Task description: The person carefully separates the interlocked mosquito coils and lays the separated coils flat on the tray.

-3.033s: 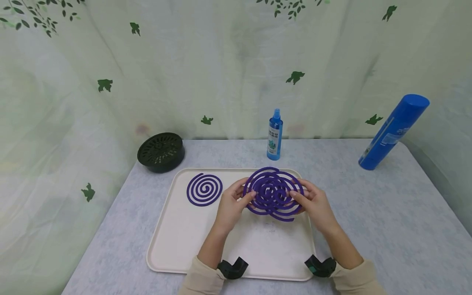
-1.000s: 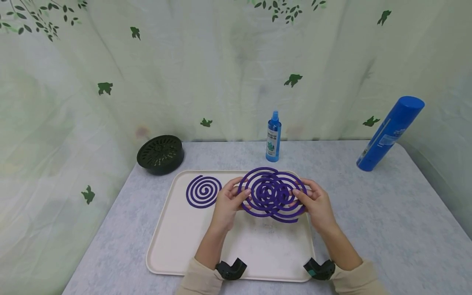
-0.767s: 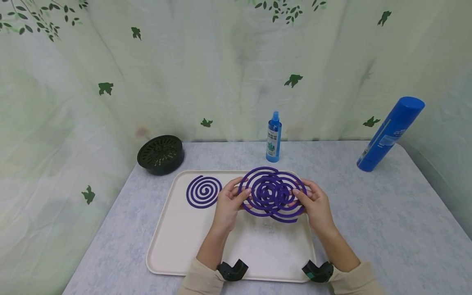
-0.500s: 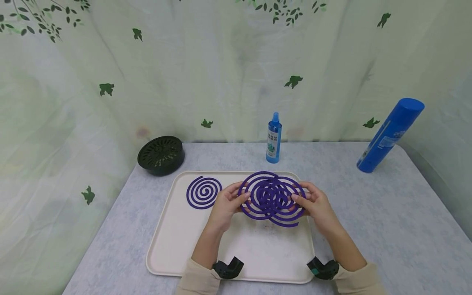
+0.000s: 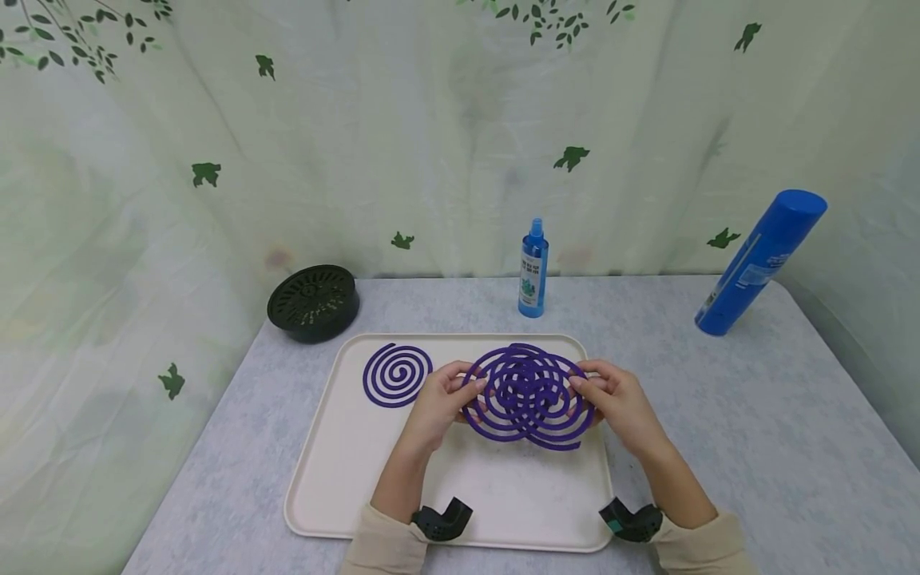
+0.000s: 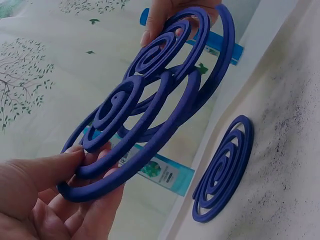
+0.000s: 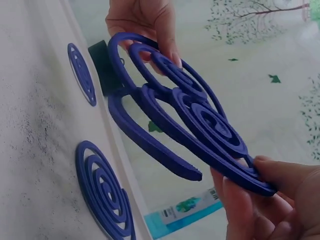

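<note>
My left hand pinches the left edge of a pair of purple mosquito coils between thumb and fingers. On the opposite edge, my right hand has the same kind of grip. The pair is raised above the white tray; its two spirals overlap and look interlocked, each hand on one spiral. A single mosquito coil lies flat at the tray's back left. Another lone coil rests on the tray under the held pair, largely covered by it in the head view.
The tray sits on a grey marbled table. Behind it stand a blue spray bottle and, at back left, a round black slotted holder. A tall blue aerosol can is at back right. A leaf-patterned curtain hangs behind.
Both hands have come slightly down and nearer with the coils. Compared with 3 s ago, the two held spirals are a little farther apart sideways. The grips look the same.
</note>
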A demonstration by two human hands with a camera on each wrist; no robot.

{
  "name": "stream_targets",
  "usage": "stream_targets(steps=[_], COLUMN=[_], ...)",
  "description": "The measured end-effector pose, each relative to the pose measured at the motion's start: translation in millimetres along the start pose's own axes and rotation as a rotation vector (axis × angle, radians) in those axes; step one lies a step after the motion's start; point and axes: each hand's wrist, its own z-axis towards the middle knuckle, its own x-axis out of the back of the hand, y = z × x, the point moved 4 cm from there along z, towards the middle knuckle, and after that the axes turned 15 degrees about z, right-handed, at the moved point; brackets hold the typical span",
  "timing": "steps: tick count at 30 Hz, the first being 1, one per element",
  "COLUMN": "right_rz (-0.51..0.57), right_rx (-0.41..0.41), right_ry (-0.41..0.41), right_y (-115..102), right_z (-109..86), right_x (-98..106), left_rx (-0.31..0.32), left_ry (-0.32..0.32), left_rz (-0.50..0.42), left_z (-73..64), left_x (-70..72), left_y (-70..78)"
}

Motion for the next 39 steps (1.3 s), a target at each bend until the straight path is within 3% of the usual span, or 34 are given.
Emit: stream_targets(steps=[7, 17, 23, 29, 39], right_rz=[0.047, 0.335, 0.446, 0.372, 0.033], right_rx=[0.054, 0.063, 0.062, 0.061, -0.002], right_ry=[0.075, 0.236, 0.254, 0.187, -0.016], right_y=[1, 4, 9, 7, -6], right_z=[-0.5, -0.4, -1.2, -0.6, 3.7], right_x=[-1, -10, -17, -15, -3], left_rx=[0.032, -0.001, 0.007, 0.019, -0.015], left_ry=[0.016, 0.084, 0.09, 0.098, 0.034], left_rz=[-0.098, -0.239, -0.253, -0.13, -0.041], left_z=[1.8, 2.8, 3.3, 0.3, -0.1], left_x=[0.0, -1.3, 0.7, 13.2, 17.1], left_y=[-1.8, -1.3, -0.8, 1.5, 4.0])
